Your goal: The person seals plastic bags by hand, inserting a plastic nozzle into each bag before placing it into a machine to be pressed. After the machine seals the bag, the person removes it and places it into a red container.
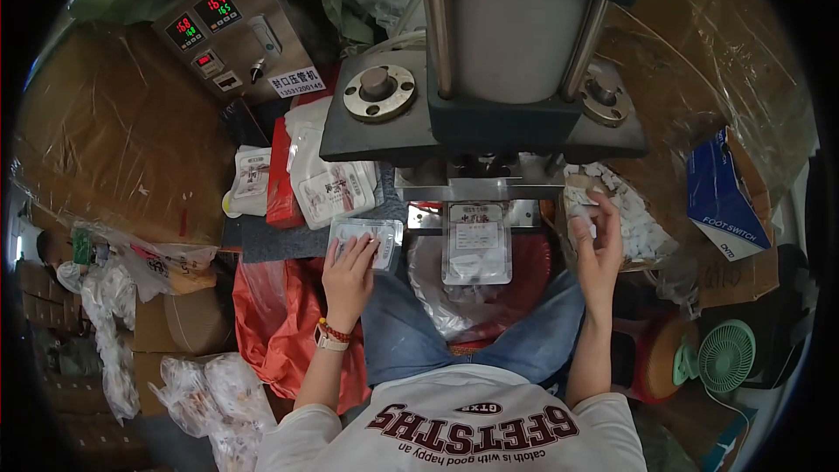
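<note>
A clear plastic pack [477,245] with a printed card hangs at the front of the press machine [489,135], its top edge under the metal bar. My left hand [351,269] lies with its fingers spread on another clear pack [390,232] at the front of the grey mat. On the right, my right hand [597,236] is at the near left edge of a box of small white pieces [631,220]. Its thumb and fingers are curled around a small white item.
Printed white packs [336,194] lie on the mat beside a red box [281,177]. A control box [236,31] with lit displays stands at the upper left. On the right are a blue carton [721,197] and a green fan [726,356]. Red plastic [280,323] hangs below the mat.
</note>
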Available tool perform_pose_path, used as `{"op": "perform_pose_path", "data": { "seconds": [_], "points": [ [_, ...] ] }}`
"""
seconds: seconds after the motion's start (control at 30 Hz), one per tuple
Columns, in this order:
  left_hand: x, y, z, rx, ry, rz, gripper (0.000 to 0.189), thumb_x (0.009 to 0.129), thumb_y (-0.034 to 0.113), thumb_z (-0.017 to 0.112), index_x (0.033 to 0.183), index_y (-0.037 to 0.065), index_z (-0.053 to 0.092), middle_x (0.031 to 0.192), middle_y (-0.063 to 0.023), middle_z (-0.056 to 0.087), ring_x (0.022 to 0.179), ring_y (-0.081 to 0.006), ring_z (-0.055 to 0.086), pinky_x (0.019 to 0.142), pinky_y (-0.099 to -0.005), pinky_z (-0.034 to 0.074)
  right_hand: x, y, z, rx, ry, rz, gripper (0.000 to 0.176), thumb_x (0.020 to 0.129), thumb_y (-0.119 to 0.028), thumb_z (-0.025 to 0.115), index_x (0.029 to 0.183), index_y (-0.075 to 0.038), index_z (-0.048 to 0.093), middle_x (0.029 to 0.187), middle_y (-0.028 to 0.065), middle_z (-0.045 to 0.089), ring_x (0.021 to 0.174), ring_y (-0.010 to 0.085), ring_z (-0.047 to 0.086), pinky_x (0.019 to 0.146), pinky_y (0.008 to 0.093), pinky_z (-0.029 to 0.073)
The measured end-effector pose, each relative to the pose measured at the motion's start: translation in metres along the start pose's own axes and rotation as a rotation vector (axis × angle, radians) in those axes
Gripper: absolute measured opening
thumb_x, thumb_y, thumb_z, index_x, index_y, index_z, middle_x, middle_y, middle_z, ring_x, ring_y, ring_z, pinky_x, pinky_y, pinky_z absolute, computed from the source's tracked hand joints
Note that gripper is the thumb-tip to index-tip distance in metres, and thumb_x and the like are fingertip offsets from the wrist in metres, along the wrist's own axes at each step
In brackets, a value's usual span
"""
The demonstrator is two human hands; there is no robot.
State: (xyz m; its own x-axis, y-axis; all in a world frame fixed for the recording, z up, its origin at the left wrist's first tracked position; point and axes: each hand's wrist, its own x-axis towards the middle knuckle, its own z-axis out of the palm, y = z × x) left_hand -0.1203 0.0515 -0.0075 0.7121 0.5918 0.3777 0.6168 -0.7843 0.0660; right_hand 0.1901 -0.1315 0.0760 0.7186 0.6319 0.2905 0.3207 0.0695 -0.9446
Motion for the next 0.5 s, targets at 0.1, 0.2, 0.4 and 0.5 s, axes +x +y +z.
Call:
{"op": "perform_pose_path", "data": {
  "seconds": [0.1,0.2,0.4,0.5],
  "points": [
    [-0.002,0.023,-0.018,-0.398,0.084,-0.256,0.038,0.076,0.002,0.065,0.113,0.01,0.067,0.109,-0.0082,0.069,0.106,-0.0295,0.063,0.094,-0.0388,0.048,-0.018,-0.037,0.017,-0.167,-0.164,-0.459,0.026,0.075,-0.003,0.074,0.099,0.0,0.065,0.093,0.0098,0.064,0.084,0.0249,0.059,0.082,0.0323,0.045],
    [0.009,0.055,-0.043,-0.849,0.152,-0.377,0.033,0.072,-0.004,0.064,0.102,0.009,0.071,0.1,-0.0072,0.071,0.101,-0.0282,0.066,0.086,-0.0339,0.052,-0.033,-0.056,0.042,-0.381,-0.258,-0.738,0.032,0.069,-0.009,0.077,0.099,-0.003,0.066,0.09,0.0069,0.062,0.087,0.0241,0.059,0.083,0.0369,0.046],
    [0.022,0.089,-0.086,-0.778,0.101,0.109,0.038,0.069,-0.008,0.062,0.103,0.006,0.071,0.102,-0.0084,0.071,0.09,-0.0246,0.069,0.074,-0.0295,0.055,-0.039,-0.051,0.052,-0.205,-0.515,-0.799,0.03,0.073,-0.011,0.074,0.101,-0.003,0.066,0.092,0.007,0.061,0.088,0.0247,0.059,0.097,0.0474,0.044],
    [0.022,0.102,-0.072,-0.939,0.058,0.08,0.023,0.077,-0.002,0.065,0.099,0.004,0.071,0.098,-0.0092,0.071,0.084,-0.0226,0.07,0.072,-0.0277,0.054,-0.034,-0.047,0.039,-0.016,-0.655,-0.681,0.041,0.072,-0.017,0.077,0.11,-0.004,0.065,0.098,0.0085,0.061,0.093,0.0257,0.059,0.096,0.046,0.043]
  ]
}}
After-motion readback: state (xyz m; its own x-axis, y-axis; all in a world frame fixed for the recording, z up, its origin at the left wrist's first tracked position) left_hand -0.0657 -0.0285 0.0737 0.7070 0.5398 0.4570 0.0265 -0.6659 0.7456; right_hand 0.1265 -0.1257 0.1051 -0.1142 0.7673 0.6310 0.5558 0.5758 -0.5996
